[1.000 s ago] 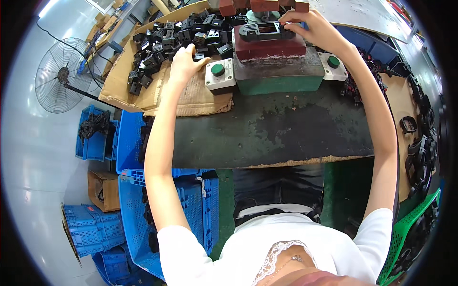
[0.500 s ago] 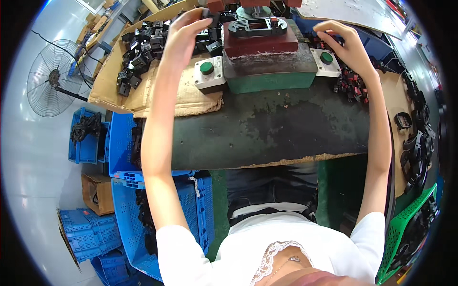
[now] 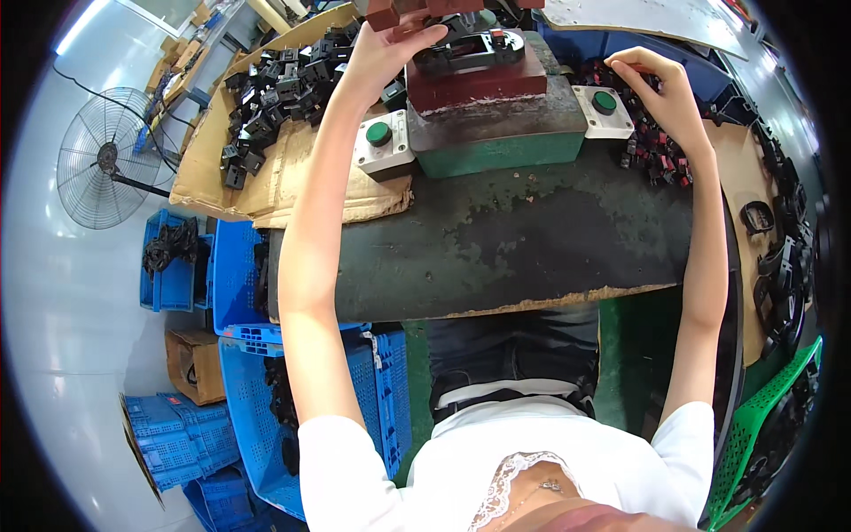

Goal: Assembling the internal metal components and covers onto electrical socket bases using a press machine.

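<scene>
My left hand (image 3: 390,51) is closed around a black plastic part (image 3: 455,32), partly hidden by the fingers, above the left end of an oval black-and-grey panel (image 3: 483,58). That panel lies on a dark red block (image 3: 479,87), with a small red piece (image 3: 498,37) at its far right edge. My right hand (image 3: 658,82) hovers over a heap of small red and black parts (image 3: 658,158), thumb and fingertips drawn together. Whatever sits between those fingertips, if anything, is too small to make out.
Two switch boxes with green buttons, a left one (image 3: 379,135) and a right one (image 3: 605,103), flank the green-sided base (image 3: 501,152). A carton (image 3: 213,191) of black parts stands left. Red press pieces (image 3: 384,15) hang above the block. Blue crates (image 3: 232,372) stand lower left.
My left hand has moved right from the carton side to the panel, bringing the black part over it. My right hand has shifted slightly right and down, its fingers still drawn together.
</scene>
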